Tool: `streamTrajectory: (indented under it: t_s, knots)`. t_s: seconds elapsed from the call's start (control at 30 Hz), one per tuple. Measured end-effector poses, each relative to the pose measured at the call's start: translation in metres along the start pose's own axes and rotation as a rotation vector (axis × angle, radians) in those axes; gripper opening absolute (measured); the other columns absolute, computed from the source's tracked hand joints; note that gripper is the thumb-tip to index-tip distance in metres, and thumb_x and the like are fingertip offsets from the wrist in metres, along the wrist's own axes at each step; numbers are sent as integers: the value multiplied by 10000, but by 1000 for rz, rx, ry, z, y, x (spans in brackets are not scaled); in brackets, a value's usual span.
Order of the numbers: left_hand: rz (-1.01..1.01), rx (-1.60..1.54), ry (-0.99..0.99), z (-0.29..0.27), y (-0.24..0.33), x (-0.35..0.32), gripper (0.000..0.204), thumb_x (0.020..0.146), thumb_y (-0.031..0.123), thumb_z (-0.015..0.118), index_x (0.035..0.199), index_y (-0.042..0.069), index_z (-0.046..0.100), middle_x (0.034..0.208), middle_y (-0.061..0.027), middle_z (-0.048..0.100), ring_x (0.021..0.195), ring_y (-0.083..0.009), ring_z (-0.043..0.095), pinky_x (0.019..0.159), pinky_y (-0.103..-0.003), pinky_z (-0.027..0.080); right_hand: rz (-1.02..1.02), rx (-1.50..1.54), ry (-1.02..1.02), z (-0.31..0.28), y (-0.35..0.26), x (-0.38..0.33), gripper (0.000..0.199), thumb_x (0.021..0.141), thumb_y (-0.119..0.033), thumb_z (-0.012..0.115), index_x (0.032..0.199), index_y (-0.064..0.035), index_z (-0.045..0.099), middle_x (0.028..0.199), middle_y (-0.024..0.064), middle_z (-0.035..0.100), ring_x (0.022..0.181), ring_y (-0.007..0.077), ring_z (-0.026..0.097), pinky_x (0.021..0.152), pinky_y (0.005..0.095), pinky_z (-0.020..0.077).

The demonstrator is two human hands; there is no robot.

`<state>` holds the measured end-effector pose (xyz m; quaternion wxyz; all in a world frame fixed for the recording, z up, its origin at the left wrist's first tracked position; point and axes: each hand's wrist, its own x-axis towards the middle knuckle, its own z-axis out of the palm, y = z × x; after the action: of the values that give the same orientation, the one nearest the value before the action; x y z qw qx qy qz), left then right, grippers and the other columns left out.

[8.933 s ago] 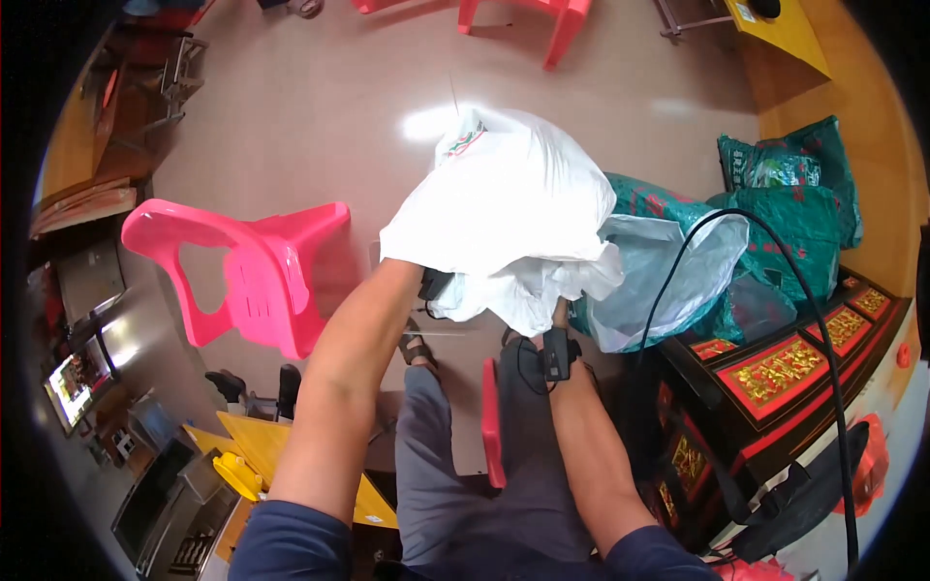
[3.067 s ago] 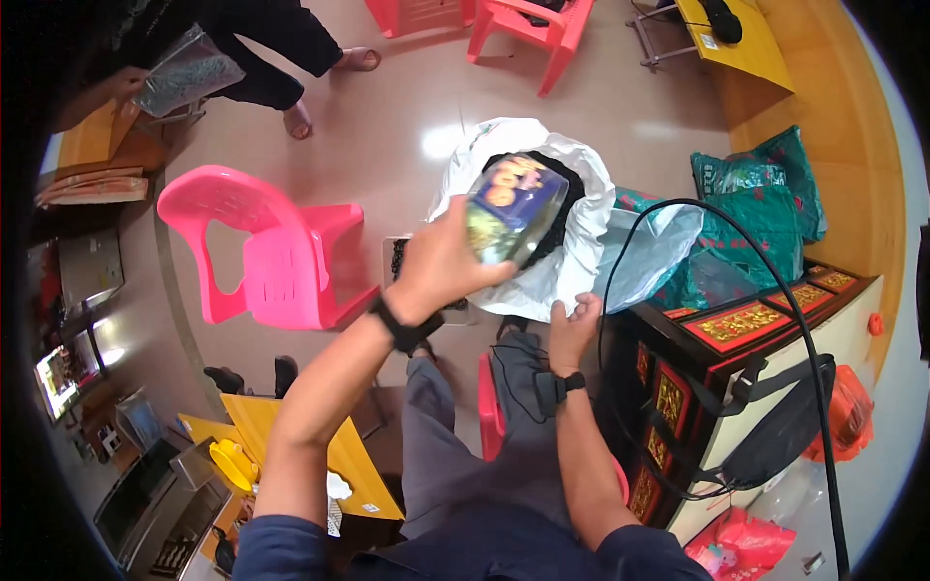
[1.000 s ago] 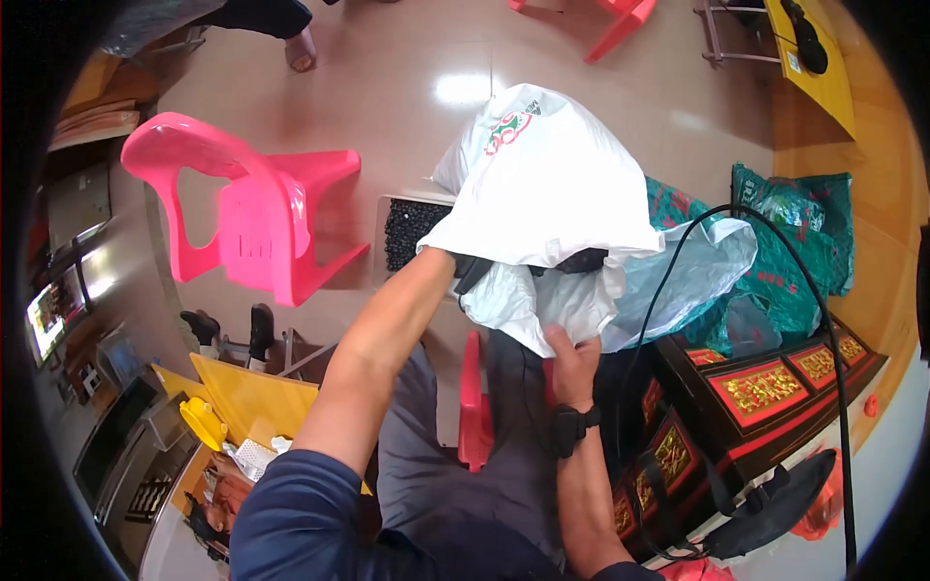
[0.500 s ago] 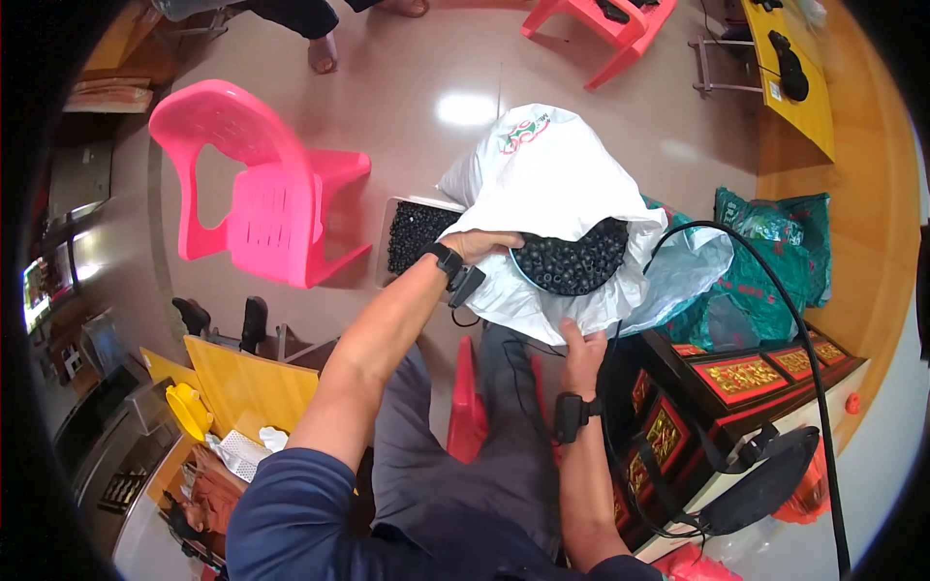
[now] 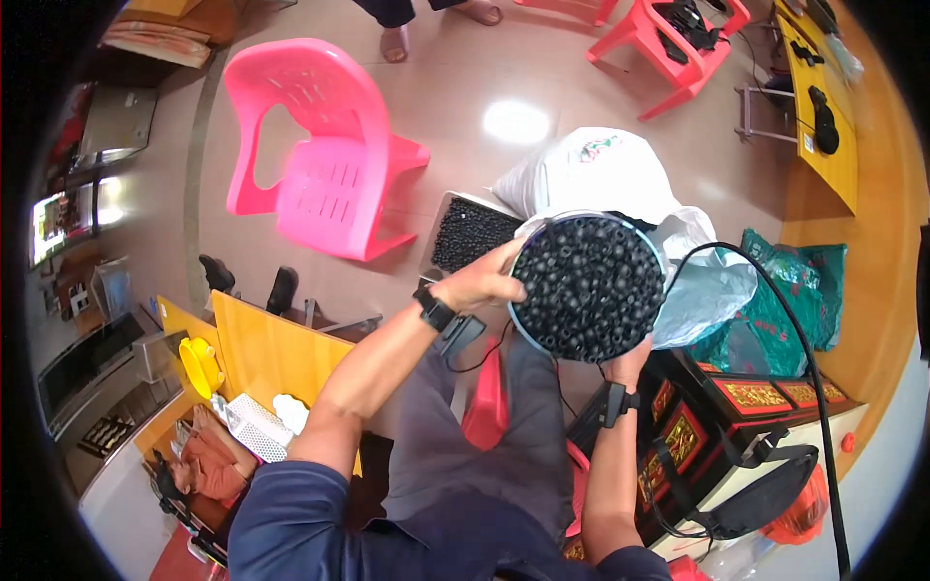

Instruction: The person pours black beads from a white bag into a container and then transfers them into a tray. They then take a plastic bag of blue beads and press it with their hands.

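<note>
A round bundle of several small black tubes (image 5: 589, 287) is held up in front of me, its open ends facing the camera. My left hand (image 5: 481, 282) grips its left rim. My right hand (image 5: 628, 360) supports it from below, mostly hidden behind the bundle. Just beyond the bundle lies a white sack (image 5: 591, 177), with crumpled clear plastic (image 5: 705, 289) to its right. A flat tray (image 5: 469, 230) filled with the same kind of black pieces lies on the floor to the left of the sack.
A pink plastic chair (image 5: 325, 165) stands on the tiled floor at upper left. Red chairs (image 5: 678, 39) stand at the top. Green bags (image 5: 780, 305) and a black-and-red ornate box (image 5: 736, 407) sit to my right. A yellow table (image 5: 247, 353) is at lower left.
The black bundle has come up out of the white sack toward the camera. The sack now lies lower behind it. My left hand has shifted onto the bundle's rim.
</note>
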<state>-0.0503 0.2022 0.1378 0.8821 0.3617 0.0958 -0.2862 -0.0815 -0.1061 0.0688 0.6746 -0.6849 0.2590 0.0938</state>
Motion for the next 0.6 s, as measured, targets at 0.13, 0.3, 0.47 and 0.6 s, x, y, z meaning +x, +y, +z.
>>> streamTrajectory:
  t_s: [0.13, 0.3, 0.47, 0.6]
  knots:
    - [67, 46, 147, -17, 3, -77, 969, 618, 146, 729, 1463, 6, 276, 1396, -69, 459, 1278, -148, 438, 1092, -315, 321, 48, 32, -28, 4, -9, 5, 335, 849, -4, 610, 1179, 21, 559, 1099, 53, 632, 938, 124, 592, 836, 263, 459]
    - [124, 80, 349, -62, -18, -160, 973, 583, 121, 729, 1448, 23, 295, 1372, -71, 462, 1272, -151, 428, 1094, -325, 316, -28, 1, -85, 8, -9, 12, 386, 855, -41, 617, 1233, -2, 550, 1123, 50, 632, 978, 143, 594, 861, 285, 454]
    - [53, 174, 580, -128, -72, -199, 911, 603, 112, 695, 1434, 26, 331, 1360, -67, 475, 1277, -172, 427, 1101, -328, 301, -12, -14, -62, 13, -13, 10, 347, 869, -25, 593, 1211, 7, 547, 1134, 66, 625, 966, 146, 595, 861, 285, 467]
    - [75, 80, 673, -199, -160, -196, 846, 663, 97, 697, 1429, 24, 344, 1329, -60, 515, 1234, -178, 478, 1058, -319, 356, -23, -78, -39, 12, -19, 6, 366, 867, -24, 596, 1229, -1, 545, 1150, 61, 625, 997, 147, 589, 887, 287, 454]
